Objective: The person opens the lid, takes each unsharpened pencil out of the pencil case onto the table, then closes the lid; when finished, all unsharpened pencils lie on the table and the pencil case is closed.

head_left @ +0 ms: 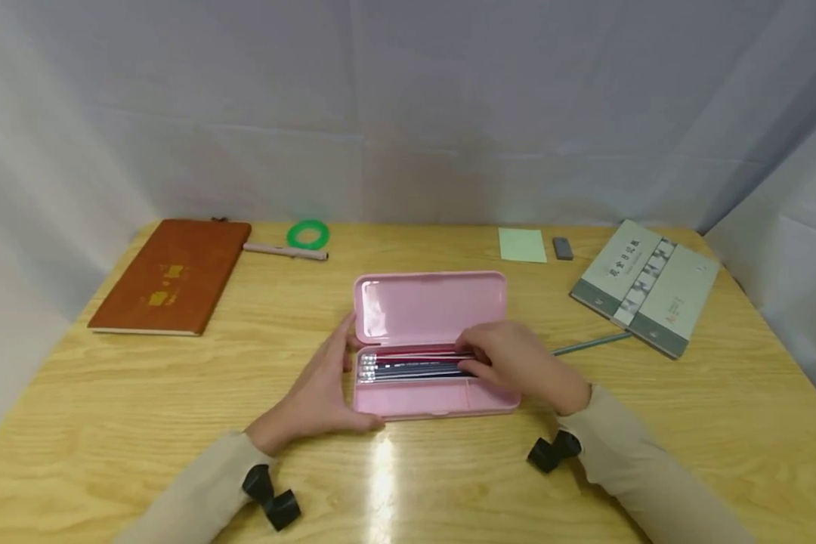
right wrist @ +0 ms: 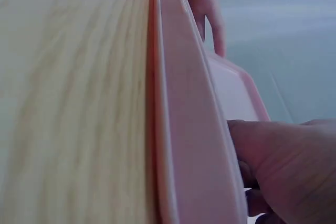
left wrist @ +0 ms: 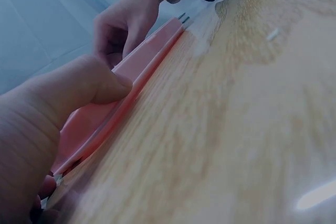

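Observation:
An open pink pencil case [head_left: 411,400] lies on the table with its lid [head_left: 435,306] tipped back. Several pencils [head_left: 415,368], dark and red with silvery ends at the left, lie side by side in its rear compartment. My left hand [head_left: 319,385] grips the case's left end, thumb along the front wall and fingers round the back corner. Over the right part of the case, my right hand [head_left: 517,363] reaches in with curled fingers and thumb at the pencils' right ends. Those ends are hidden under the fingers. In the right wrist view the case's front wall [right wrist: 199,119] covers the fingertips.
A teal pencil [head_left: 591,344] lies right of the case, by a pale green notebook [head_left: 680,279]. Farther back are a grey eraser [head_left: 563,248], sticky notes [head_left: 522,245], a green ring of tape [head_left: 291,235] and a pen [head_left: 285,251]. A brown notebook [head_left: 177,276] lies left.

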A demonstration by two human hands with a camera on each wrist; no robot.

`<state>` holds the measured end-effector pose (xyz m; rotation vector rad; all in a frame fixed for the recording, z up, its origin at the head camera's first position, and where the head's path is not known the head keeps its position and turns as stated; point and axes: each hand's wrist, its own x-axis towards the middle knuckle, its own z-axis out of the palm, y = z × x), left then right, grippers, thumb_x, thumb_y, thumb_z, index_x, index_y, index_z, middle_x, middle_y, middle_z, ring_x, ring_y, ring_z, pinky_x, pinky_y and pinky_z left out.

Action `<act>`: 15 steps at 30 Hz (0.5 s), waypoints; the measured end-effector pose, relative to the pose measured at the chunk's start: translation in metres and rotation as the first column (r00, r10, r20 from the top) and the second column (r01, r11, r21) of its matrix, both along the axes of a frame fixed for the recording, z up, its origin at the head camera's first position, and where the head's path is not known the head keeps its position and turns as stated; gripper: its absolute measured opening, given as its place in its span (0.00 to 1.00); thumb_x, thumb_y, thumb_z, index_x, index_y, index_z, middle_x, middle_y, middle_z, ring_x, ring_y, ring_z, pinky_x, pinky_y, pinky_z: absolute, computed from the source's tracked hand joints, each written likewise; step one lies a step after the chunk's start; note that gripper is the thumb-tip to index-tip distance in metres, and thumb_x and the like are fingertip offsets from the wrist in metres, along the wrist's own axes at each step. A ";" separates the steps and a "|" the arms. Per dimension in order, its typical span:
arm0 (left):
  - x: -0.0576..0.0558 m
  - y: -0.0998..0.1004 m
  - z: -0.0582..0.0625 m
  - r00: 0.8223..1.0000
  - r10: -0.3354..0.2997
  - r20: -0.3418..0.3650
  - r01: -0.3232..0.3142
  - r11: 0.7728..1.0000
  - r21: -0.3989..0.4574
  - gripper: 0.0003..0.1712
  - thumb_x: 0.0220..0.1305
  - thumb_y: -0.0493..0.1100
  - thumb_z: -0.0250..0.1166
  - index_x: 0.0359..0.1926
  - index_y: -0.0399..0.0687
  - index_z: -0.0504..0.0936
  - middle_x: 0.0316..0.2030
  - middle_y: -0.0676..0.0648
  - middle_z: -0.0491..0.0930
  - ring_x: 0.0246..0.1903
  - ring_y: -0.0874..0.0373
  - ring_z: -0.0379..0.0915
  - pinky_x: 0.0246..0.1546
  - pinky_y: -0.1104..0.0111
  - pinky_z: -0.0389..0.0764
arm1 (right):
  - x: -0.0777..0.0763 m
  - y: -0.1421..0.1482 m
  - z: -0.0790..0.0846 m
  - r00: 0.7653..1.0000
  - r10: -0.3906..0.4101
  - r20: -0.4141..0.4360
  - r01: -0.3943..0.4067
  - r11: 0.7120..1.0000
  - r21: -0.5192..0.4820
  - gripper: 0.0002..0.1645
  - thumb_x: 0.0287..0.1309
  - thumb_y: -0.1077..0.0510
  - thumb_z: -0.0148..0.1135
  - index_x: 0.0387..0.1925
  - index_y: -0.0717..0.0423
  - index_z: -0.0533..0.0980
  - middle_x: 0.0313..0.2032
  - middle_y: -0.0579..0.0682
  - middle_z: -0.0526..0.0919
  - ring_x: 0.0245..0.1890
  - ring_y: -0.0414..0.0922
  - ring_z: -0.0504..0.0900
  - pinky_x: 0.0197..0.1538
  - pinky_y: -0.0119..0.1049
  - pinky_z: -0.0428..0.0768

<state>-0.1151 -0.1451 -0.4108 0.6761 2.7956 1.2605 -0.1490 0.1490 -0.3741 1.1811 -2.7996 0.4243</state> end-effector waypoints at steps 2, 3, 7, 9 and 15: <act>-0.001 0.001 -0.001 1.000 -0.004 0.003 0.004 1.000 0.012 0.85 0.18 0.54 0.83 0.76 0.53 0.38 0.53 0.50 0.72 0.43 0.60 0.67 0.44 0.66 0.75 | 0.000 -0.006 0.001 1.000 0.000 -0.031 0.000 1.000 0.015 0.06 0.56 0.53 0.67 0.32 0.51 0.81 0.24 0.40 0.80 0.23 0.35 0.74 0.30 0.31 0.74; -0.001 0.001 -0.001 1.000 -0.006 0.004 0.006 1.000 0.017 0.85 0.18 0.54 0.83 0.76 0.54 0.38 0.53 0.50 0.72 0.43 0.60 0.68 0.45 0.66 0.75 | 0.001 -0.009 0.001 0.999 0.000 -0.050 0.001 1.000 0.025 0.06 0.56 0.53 0.67 0.31 0.51 0.81 0.25 0.41 0.81 0.24 0.36 0.75 0.31 0.32 0.76; -0.001 0.003 0.000 1.000 -0.010 -0.003 0.010 1.000 0.027 0.85 0.18 0.54 0.83 0.76 0.52 0.39 0.53 0.50 0.72 0.44 0.59 0.67 0.45 0.65 0.75 | 0.002 -0.014 0.001 0.990 0.012 -0.143 -0.007 0.999 0.036 0.06 0.55 0.55 0.68 0.27 0.52 0.80 0.25 0.43 0.82 0.23 0.38 0.77 0.30 0.32 0.77; 0.000 0.004 0.001 1.000 -0.013 -0.003 0.014 0.999 0.030 0.84 0.18 0.54 0.83 0.76 0.51 0.40 0.53 0.49 0.72 0.44 0.59 0.68 0.46 0.65 0.75 | 0.003 -0.014 0.001 0.985 0.015 -0.174 -0.009 0.999 0.035 0.06 0.55 0.56 0.68 0.26 0.53 0.80 0.23 0.43 0.82 0.22 0.38 0.76 0.28 0.32 0.76; 0.003 0.002 0.001 1.000 -0.001 -0.004 0.001 0.999 0.034 0.84 0.18 0.54 0.83 0.76 0.50 0.39 0.52 0.48 0.71 0.43 0.59 0.68 0.45 0.65 0.76 | 0.012 0.004 0.003 0.993 -0.071 -0.099 0.068 0.997 -0.037 0.04 0.56 0.57 0.67 0.31 0.53 0.81 0.26 0.43 0.82 0.26 0.37 0.77 0.33 0.34 0.78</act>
